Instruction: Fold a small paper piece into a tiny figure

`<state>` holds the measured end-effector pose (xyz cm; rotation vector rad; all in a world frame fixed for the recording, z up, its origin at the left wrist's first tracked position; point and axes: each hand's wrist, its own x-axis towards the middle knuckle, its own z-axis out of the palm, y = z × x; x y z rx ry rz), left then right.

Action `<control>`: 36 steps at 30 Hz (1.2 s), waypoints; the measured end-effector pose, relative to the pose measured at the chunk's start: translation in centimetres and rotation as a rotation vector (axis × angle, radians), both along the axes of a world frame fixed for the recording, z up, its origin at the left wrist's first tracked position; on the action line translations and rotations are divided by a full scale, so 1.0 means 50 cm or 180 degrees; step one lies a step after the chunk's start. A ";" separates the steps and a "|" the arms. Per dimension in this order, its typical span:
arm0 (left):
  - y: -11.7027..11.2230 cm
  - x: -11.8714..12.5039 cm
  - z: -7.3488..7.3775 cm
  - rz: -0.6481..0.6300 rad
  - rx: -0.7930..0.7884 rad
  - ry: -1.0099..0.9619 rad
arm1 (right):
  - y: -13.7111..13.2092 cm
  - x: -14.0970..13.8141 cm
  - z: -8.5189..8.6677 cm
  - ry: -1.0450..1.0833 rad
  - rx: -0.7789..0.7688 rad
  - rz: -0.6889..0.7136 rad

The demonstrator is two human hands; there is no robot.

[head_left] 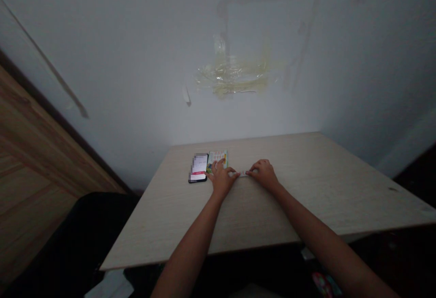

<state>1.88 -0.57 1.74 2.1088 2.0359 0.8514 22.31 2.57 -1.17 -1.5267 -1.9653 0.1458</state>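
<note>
A small, narrow white strip with reddish marks (pixel 243 173) is stretched between my hands, low over the wooden table (pixel 252 221). My left hand (pixel 222 179) pinches its left end, its other fingers spread over a colourful printed booklet or packet (pixel 217 154). My right hand (pixel 264 173) pinches the right end, with its fingers curled. What exactly the strip is, I cannot make out. Just left of the booklet lies a phone (pixel 198 167) with its screen lit, close to my left fingers.
Behind the table's far edge rises a pale wall with a patch of clear tape (pixel 235 75). A wooden panel (pixel 34 152) and a dark chair-like shape (pixel 85 234) stand at the left. White material (pixel 111 284) shows below the table's front left corner.
</note>
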 end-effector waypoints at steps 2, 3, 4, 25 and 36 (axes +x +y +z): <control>0.002 0.000 -0.001 0.0022 -0.0037 -0.0021 | -0.001 -0.003 0.000 0.0012 -0.0008 -0.0054; 0.003 0.000 -0.001 0.0025 -0.0042 -0.0028 | -0.002 -0.004 0.000 0.0017 -0.0016 -0.0074; 0.003 0.001 -0.002 0.0030 -0.0044 -0.0035 | -0.002 -0.005 0.001 0.0018 -0.0029 -0.0088; 0.007 0.006 -0.012 0.0072 -0.0054 0.0133 | 0.000 -0.020 0.000 0.0137 -0.0197 -0.0090; 0.003 0.011 -0.005 -0.0159 0.0220 0.0312 | -0.003 -0.013 -0.007 0.0144 0.0072 0.0550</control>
